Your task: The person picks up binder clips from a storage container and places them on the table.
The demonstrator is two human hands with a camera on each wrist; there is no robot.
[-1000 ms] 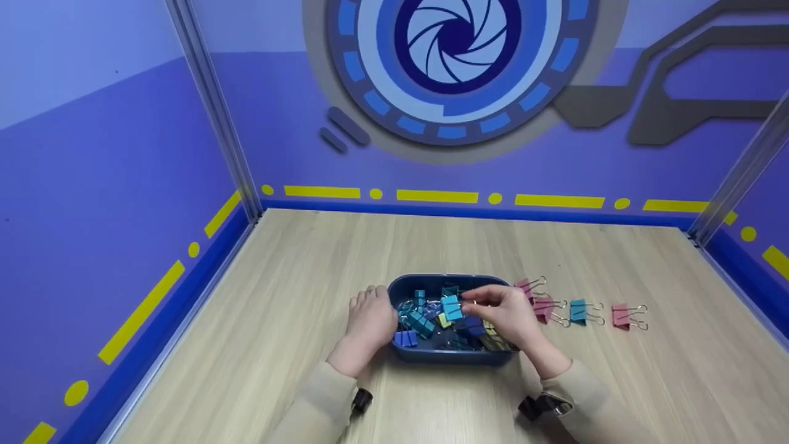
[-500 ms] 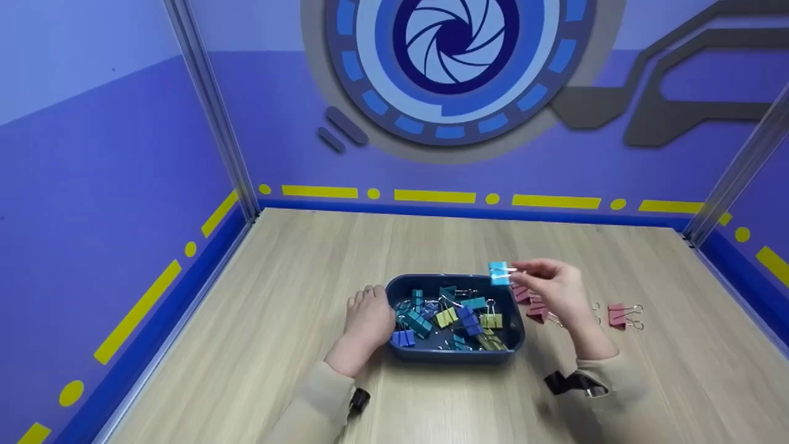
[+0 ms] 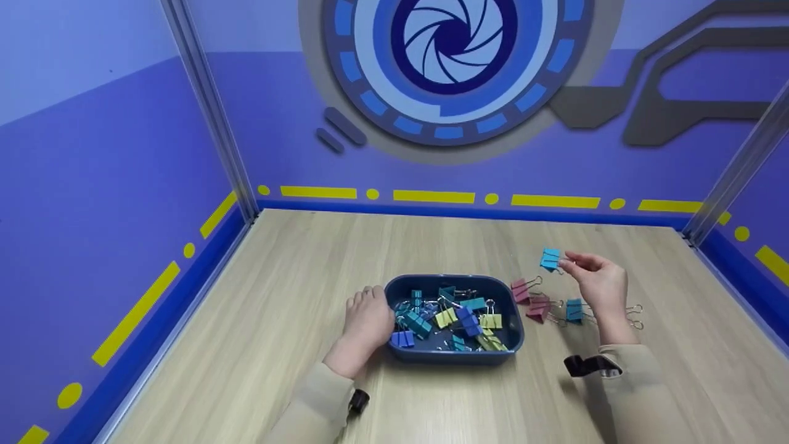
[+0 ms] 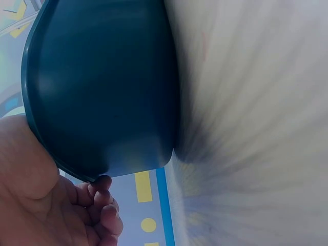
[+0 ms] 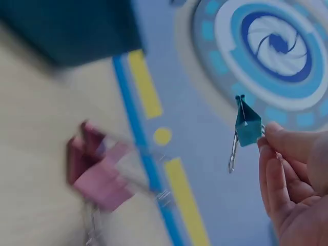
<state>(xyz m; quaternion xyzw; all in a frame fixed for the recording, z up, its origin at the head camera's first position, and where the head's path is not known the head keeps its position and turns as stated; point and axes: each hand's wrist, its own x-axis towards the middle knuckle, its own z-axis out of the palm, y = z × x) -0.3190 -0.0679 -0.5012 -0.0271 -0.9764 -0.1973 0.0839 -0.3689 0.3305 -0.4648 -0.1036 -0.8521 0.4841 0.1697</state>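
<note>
My right hand [image 3: 601, 287] pinches a light-blue binder clip [image 3: 550, 259] by its wire handle, raised above the table behind the other laid-out clips. In the right wrist view this binder clip [image 5: 249, 128] hangs from the thumb and fingertips, one wire handle pointing down. At the left end of a dark-blue oval box [image 3: 456, 356], my left hand [image 3: 368, 317] holds the rim. The left wrist view shows curled fingers [image 4: 110, 215] at the box wall [image 4: 102, 92]; the thumb's tip is hidden. Inside the box lie several teal, yellow and blue binder clips [image 3: 470, 320].
Right of the box, two pink binder clips [image 3: 537, 309] lie close to its wall. A teal binder clip [image 3: 574, 311] lies farther right. Beyond it, another clip's wire handles [image 3: 635, 316] show past my right wrist. Blue panels [image 3: 431, 154] wall in the wooden table [image 3: 320, 246].
My right hand has lifted the light-blue binder clip out of the box and carried it right, past the box's far right corner. My left hand stays at the rim.
</note>
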